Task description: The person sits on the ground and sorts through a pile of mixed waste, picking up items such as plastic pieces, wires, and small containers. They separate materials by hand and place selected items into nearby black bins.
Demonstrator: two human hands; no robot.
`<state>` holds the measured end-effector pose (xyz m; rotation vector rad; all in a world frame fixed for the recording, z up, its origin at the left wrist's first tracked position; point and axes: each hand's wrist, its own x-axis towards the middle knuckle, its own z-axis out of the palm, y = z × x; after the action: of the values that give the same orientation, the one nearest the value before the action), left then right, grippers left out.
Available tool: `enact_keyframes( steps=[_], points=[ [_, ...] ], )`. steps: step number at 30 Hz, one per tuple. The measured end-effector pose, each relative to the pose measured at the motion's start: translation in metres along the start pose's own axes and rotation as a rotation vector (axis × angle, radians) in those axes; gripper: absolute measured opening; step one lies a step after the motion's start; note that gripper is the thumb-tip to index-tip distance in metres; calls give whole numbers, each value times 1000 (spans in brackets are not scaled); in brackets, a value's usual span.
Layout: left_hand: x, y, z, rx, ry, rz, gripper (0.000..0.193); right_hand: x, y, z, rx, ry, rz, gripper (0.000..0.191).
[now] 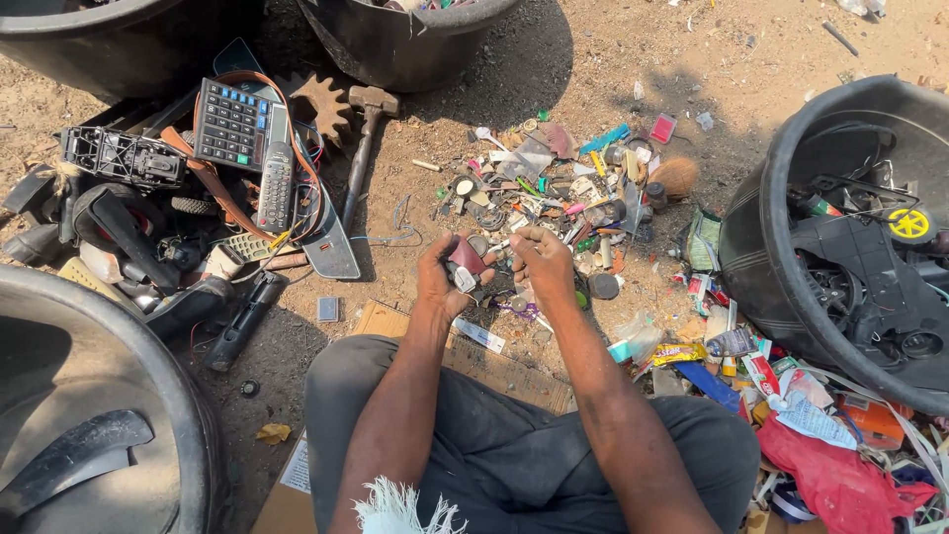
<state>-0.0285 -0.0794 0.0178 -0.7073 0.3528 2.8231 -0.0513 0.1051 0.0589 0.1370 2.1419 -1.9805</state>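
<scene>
Maroon scrap piece [467, 255] — black tubs [791, 198]

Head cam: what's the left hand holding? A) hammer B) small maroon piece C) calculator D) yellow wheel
B: the left hand grips a small maroon piece over the scrap pile; the hammer and calculator lie untouched on the ground, and the yellow wheel sits in a tub.

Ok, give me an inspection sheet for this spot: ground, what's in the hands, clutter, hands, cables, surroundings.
Surface: bare sandy ground, sunlit; cardboard under the seated person.
Job's things: small maroon part held in the left hand.
Clutter: scrap pile of small parts; calculator, remote, hammer, rusty gear; wrappers at right.
Grippers: left hand closed on the part; right hand beside it, grip unclear.
Cables: thin wires near the hammer.
Surroundings: black tubs all around.
</scene>
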Motion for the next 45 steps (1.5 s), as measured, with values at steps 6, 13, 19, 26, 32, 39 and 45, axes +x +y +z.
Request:
enact_keyframes(
  steps=[6, 13, 19, 26, 32, 39, 45],
  points=[
    [10, 2, -11, 70, -16, 108, 39, -17, 66, -11, -1083, -56, -438, 28],
    [9, 1, -10, 206, 60, 161, 41, -12, 28, -42, -407, 75, -78, 20],
    [-2, -17, 1, 328, 37, 110, 38, -66, -39, -58, -116, 85, -140, 26],
    [-30, -59, 19, 409, 34, -186, 36, -111, -85, -45, -53, -54, -207, 26],
    [-58, -76, 21, 222, -170, -301, 44, -125, -58, -42, -720, -98, -584, 25],
    [-46, -98, 13, 390, -122, -64, 35, -116, 20, -38, 708, 218, 123, 35],
    [-70, -143, 23, 1571, -164, 783, 51, -91, 58, -24, 1223, -210, 133, 33]
  ],
)
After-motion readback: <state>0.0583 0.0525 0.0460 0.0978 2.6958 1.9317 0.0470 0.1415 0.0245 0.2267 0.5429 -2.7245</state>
